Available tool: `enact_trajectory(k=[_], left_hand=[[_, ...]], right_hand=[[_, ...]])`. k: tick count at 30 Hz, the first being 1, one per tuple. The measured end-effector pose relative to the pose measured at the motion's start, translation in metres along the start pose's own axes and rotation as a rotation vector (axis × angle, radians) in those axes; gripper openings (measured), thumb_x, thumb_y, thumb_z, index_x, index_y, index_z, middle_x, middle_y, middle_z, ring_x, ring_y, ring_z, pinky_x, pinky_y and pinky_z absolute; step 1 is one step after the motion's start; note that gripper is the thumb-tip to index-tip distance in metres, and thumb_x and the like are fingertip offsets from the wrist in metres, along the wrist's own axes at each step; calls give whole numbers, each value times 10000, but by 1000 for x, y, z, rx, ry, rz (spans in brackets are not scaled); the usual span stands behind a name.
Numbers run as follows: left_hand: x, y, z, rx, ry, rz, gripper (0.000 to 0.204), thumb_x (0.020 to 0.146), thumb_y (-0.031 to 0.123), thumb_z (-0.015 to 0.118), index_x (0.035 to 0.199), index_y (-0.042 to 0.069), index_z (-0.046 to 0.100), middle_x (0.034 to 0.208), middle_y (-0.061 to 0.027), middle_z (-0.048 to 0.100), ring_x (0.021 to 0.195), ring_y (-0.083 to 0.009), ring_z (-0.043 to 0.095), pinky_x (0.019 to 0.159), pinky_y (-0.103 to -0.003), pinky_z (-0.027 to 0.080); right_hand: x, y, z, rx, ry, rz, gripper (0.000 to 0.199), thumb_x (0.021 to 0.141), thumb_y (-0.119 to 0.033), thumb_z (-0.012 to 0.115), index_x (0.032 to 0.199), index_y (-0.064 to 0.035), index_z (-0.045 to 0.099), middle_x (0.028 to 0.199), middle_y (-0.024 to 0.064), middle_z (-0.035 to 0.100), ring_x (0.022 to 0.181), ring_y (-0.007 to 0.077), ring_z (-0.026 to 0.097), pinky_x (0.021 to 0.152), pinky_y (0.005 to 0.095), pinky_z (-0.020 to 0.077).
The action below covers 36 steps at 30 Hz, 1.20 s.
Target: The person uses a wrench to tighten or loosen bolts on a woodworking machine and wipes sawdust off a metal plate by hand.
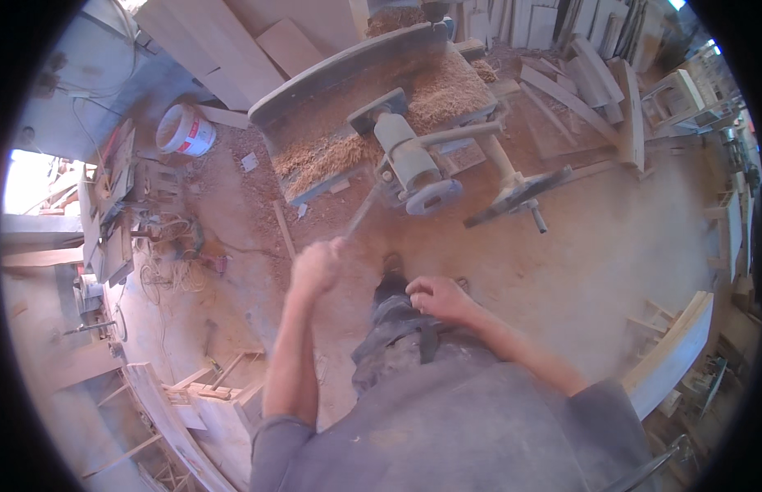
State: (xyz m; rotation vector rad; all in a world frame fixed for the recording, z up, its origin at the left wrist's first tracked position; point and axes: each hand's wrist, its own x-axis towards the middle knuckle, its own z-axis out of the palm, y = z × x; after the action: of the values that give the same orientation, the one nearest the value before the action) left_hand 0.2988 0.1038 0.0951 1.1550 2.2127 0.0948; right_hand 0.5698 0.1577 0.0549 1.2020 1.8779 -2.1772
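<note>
My left hand (315, 266) is closed around the lower end of a metal lever (363, 211). The lever slants up to a woodworking machine, meeting it beside a pale cylinder (405, 152) with a round disc (434, 198) on its near end. Wood shavings (450, 88) lie thick over the machine bed. To the right of the cylinder a dark handwheel (518, 197) stands on a bent arm. My right hand (436, 297) hovers in front of my waist with curled fingers, apart from the machine, and nothing shows in it.
A white bucket (186, 131) stands left of the machine. Loose boards (590, 90) lie at the far right, with large panels (225, 45) leaning at the far left. Tangled cord (172, 266) covers floor at left. Wooden pieces flank me: a left stack (209, 402) and a right board (672, 353).
</note>
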Motion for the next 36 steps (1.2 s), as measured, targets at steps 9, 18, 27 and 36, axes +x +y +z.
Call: enact_trajectory(k=[9,18,27,36], left_hand=[[-72,115,117,-1402,-67,-84,328,1052,302,457,855,62,563,721,-16,565,546,-114,532,479,-279,447],[-48,57,85,-1035,61,6,404,1016,338,556,852,0,703,716,-42,667,598,-104,594,540,-262,476],[38,88,36,-1427,-95,-31,224,1018,179,540,968,-13,643,789,-65,660,576,-129,600,536,-286,514],[43,83,45,-1519,-112,-18,218,994,129,510,923,-27,645,741,-52,616,579,-113,561,523,-268,478]], right_hand=[[20,-26,-23,813,-112,60,334,1038,-317,513,1107,-8,619,923,85,676,817,172,655,694,326,548],[49,-6,-19,719,-127,-83,91,900,-22,607,991,-10,610,804,85,649,689,170,630,661,302,542],[35,-56,3,548,-67,-8,145,884,-60,666,1005,-18,600,803,54,627,693,170,632,646,305,534],[51,-47,9,429,-100,-22,135,894,-66,672,1003,-3,623,838,84,679,708,197,671,659,313,543]])
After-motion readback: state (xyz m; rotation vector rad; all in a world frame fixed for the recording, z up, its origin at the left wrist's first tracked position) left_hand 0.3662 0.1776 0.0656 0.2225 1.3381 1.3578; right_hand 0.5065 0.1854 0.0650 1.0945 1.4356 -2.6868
